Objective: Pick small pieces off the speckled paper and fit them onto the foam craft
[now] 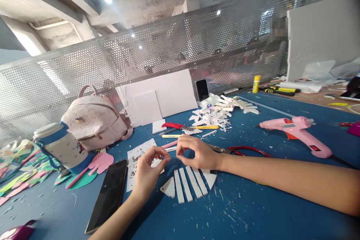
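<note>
My left hand (149, 167) and my right hand (197, 152) hover close together over the blue table (253, 202). Both have thumb and fingers curled into a pinch. What they hold, if anything, is too small to make out. Just below them lie several white foam strips (188, 183) side by side, with a white triangle (168, 187) at the left end and another (210, 178) at the right. Red-handled scissors (242, 151) lie just behind my right wrist.
A black phone (108, 195) lies left of my left arm. A pink glue gun (298, 129) rests at the right. White foam boards (165, 95) lean on the mesh fence, with scraps (216, 114), pens, a pink backpack (94, 120) and a bottle (60, 144) nearby.
</note>
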Tool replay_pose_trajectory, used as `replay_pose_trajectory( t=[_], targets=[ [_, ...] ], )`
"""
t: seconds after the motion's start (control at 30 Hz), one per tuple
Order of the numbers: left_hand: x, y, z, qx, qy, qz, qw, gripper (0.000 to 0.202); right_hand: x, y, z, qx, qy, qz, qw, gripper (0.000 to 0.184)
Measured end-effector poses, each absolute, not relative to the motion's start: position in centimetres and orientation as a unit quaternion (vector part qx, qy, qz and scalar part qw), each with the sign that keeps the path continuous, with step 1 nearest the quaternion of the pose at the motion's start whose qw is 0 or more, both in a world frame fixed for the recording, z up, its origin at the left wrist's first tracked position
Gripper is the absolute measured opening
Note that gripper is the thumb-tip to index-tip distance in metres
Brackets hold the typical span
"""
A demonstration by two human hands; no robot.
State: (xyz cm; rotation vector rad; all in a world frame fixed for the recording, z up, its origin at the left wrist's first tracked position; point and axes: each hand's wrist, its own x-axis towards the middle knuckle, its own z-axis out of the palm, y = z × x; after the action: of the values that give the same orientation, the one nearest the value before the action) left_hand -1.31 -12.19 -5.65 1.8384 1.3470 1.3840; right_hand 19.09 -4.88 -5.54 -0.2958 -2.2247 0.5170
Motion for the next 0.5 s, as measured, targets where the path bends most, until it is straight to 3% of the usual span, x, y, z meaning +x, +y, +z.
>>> replay_pose_trajectory(
  t=[0.5],
  targets=[
    [-1.15,-12.30,-5.45,0.668,0.488,0.506,0.242,0.003,19.04,-4.83,-5.58,-0.097,-0.879,0.205,0.419,0.006]
  ],
)
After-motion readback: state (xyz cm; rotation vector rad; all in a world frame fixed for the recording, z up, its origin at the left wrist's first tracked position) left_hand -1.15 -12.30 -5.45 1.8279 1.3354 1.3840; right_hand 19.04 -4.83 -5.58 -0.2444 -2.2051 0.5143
